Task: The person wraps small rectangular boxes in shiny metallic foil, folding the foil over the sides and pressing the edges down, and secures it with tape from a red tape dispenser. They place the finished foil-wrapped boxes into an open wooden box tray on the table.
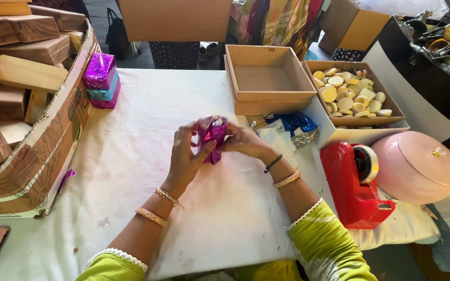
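Both hands meet mid-table: the left hand [186, 156] and the right hand [243, 141] are each clamped on a small block half-covered in shiny magenta foil paper [210, 136], fingers pinching the folds at its ends. It sits between them, just above the white cloth-covered table [131, 156]. By my reckoning the wrap is well on, with the ends not yet closed. At far left, three finished foil-wrapped blocks [101, 80] sit stacked, two magenta and one teal between them. Beside them, a big printed carton of bare wooden blocks [32, 151], too many to count. To the right: one empty cardboard tray [266, 78], one tray of pale round discs [350, 93], crumpled blue foil [292, 124], one red tape dispenser [355, 184], one pink round lidded tin [417, 165]
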